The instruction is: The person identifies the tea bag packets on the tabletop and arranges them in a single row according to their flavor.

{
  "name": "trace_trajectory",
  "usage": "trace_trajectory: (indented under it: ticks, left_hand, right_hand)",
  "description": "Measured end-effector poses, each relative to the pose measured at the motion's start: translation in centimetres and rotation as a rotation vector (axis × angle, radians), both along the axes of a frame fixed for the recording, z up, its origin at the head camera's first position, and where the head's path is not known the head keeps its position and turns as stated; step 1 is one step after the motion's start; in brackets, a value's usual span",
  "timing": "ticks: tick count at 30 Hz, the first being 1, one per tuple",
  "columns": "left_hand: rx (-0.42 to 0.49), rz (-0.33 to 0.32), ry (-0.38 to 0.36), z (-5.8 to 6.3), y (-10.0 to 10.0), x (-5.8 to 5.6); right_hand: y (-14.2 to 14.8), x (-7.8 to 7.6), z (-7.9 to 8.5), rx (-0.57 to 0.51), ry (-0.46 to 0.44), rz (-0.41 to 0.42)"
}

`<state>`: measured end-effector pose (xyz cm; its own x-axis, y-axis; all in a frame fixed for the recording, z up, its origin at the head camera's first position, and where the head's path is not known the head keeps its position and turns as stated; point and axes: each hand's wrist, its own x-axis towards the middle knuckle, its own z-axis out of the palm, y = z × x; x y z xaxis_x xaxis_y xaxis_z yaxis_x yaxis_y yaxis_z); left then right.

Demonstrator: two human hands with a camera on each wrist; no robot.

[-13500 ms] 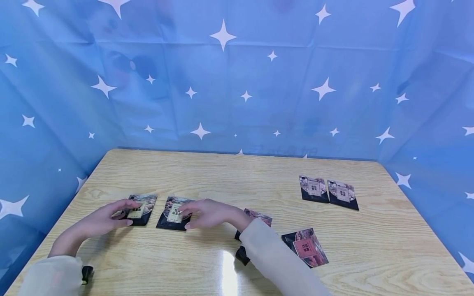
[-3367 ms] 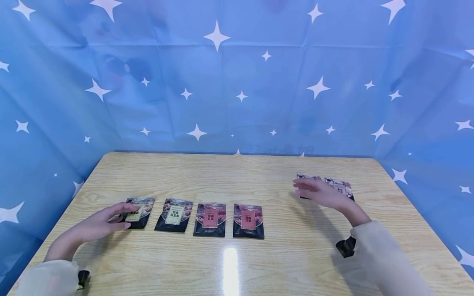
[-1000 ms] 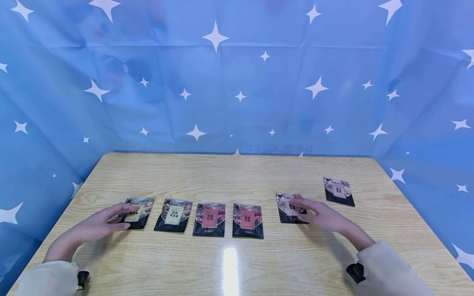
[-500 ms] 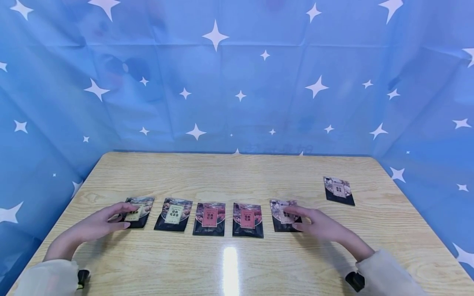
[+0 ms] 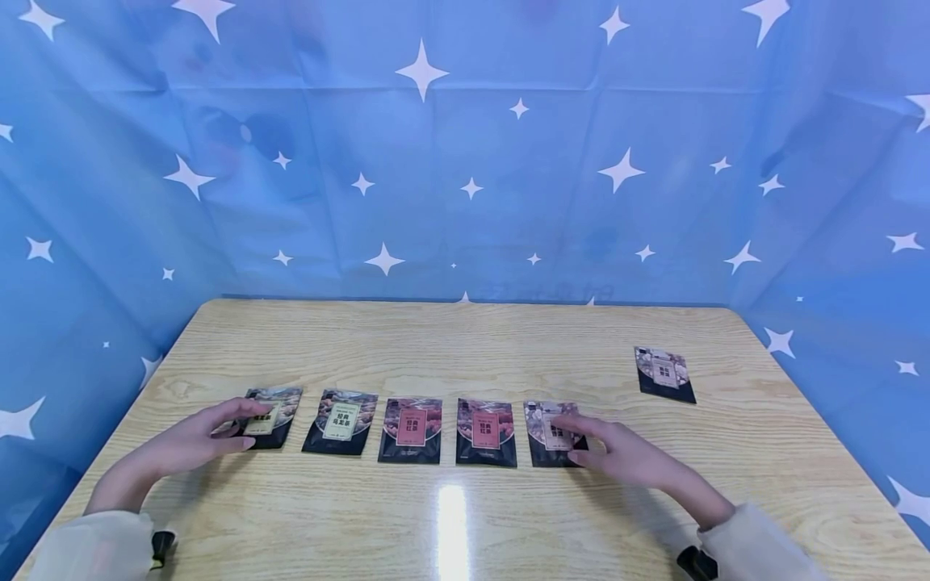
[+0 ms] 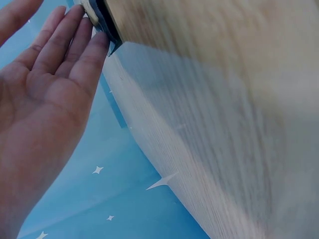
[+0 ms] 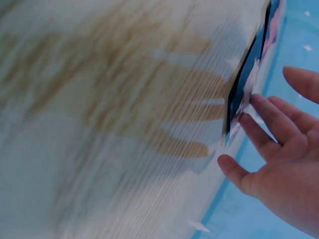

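My left hand (image 5: 192, 436) rests its fingertips on a black tea sachet (image 5: 279, 432) with a yellow-green label, at the left end of a row. In the left wrist view the fingers of the left hand (image 6: 50, 89) are nearly straight against the packet's edge. My right hand (image 5: 617, 452) touches a tea sachet (image 5: 541, 440) with a pale mauve label, at the row's right end. Its fingers (image 7: 274, 117) are extended and spread on the packet in the right wrist view. Between the hands lie a green-labelled tea sachet (image 5: 340, 421) and two red-labelled ones, the left (image 5: 410, 430) and right (image 5: 486, 433).
Another mauve-labelled tea sachet (image 5: 664, 374) lies apart at the back right, slightly turned. The wooden table (image 5: 407, 347) is backed by a blue star-patterned cloth (image 5: 508, 226). Dark bands show at both sleeves.
My right hand has slid one mauve-labelled sachet from the back right leftward and toward me, beside the red-labelled ones. These were earlier scattered and now lie straight. The left hand stays in place.
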<state>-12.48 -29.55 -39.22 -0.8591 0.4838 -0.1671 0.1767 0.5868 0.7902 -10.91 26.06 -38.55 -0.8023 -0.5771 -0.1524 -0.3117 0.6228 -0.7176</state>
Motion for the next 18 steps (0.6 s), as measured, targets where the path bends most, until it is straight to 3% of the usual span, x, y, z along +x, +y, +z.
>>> trace_trajectory:
  ticks: [18]
  left_hand:
    - [0.011,0.003,0.004,-0.03,0.05,0.04]
  right_hand:
    - [-0.14,0.57,0.31,-0.021,-0.009,0.012]
